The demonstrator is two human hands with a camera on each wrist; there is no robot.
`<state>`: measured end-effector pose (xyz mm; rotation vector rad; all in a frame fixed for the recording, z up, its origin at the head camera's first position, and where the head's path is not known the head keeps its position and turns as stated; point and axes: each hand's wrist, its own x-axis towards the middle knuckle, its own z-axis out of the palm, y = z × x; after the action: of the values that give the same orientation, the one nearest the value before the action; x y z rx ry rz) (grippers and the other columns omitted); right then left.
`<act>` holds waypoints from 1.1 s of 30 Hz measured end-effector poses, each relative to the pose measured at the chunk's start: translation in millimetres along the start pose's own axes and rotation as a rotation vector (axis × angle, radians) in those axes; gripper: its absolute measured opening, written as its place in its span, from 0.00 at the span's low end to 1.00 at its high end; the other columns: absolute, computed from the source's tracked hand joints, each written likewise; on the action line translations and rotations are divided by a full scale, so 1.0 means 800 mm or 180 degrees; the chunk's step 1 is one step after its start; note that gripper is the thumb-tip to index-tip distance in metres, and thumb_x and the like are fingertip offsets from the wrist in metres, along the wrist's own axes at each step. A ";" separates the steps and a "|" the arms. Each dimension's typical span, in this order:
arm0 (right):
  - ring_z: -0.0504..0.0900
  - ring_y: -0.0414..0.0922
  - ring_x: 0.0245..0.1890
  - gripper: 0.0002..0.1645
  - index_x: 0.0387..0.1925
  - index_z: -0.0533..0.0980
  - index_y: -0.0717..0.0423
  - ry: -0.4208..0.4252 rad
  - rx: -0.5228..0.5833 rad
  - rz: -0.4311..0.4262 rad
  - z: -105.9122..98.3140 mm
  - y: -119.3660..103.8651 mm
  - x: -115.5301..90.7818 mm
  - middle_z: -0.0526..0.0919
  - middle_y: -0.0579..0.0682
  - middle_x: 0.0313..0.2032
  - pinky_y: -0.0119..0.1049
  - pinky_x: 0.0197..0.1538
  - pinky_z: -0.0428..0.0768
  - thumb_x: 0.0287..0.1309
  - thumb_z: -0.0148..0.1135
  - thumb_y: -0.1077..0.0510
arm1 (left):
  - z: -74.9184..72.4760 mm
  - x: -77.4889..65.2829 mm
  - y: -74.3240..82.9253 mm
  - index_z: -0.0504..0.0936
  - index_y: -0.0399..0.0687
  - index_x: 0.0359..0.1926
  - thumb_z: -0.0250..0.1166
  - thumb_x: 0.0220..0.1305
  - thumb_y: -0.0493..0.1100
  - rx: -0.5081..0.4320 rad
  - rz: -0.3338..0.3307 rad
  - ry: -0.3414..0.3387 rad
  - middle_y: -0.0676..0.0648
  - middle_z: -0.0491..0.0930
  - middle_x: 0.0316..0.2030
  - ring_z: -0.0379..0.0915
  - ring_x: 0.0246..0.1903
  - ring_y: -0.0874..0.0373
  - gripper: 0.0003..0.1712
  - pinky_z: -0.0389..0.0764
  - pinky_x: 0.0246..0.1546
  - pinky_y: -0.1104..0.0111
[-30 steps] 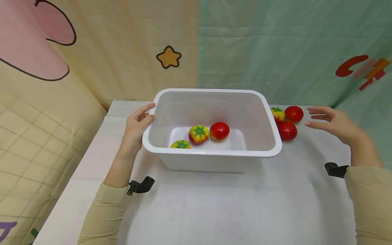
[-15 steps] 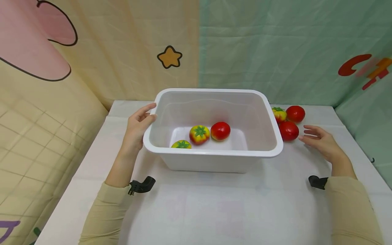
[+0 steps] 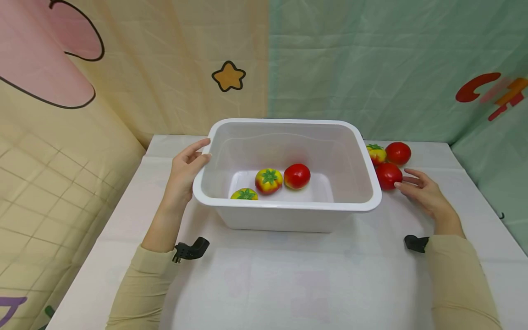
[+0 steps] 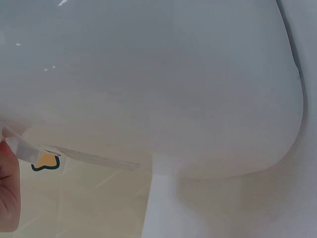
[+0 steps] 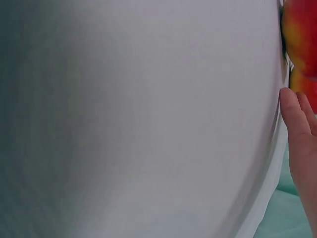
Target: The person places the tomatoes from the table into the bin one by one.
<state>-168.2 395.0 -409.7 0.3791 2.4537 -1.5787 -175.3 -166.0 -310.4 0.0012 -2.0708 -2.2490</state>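
Observation:
In the head view, my left hand [image 3: 185,172] grips the left rim of a white plastic tub [image 3: 284,207], its thumb and forefinger at the edge. Inside lie a red toy tomato [image 3: 296,176] and two yellow-red toy tomatoes with green leaf tops, one [image 3: 268,181] beside the red one, another [image 3: 244,194] partly hidden by the front rim. Right of the tub, my right hand [image 3: 426,196] reaches a red toy tomato [image 3: 388,176], thumb tip against its side and fingers loosely bent. The right wrist view shows fingers [image 5: 296,116] near the red-yellow tomatoes [image 5: 303,37].
Behind the nearest tomato sit another red one [image 3: 398,153] and a yellow-red one [image 3: 376,154], close to the tub's right wall. A white cloth covers the table [image 3: 288,284]. Printed curtains [image 3: 371,64] hang along the back and sides.
My right hand has come left and toward the front from the far right, and its thumb now meets the nearest red toy tomato. The left hand and tub have stayed put.

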 end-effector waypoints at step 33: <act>0.52 0.57 0.62 0.52 0.72 0.43 0.36 0.0075 0.0229 0.0082 0.014 -0.006 0.017 0.43 0.62 0.68 0.24 0.41 0.78 0.54 0.62 0.43 | 0.001 -0.002 0.000 0.71 0.37 0.60 0.58 0.60 0.34 0.0105 0.0015 0.0014 0.50 0.69 0.27 0.68 0.27 0.63 0.25 0.77 0.26 0.75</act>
<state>-182.3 384.6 -414.4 0.4414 2.4040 -1.6650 -173.9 -165.2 -310.6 0.0032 -2.1032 -2.2098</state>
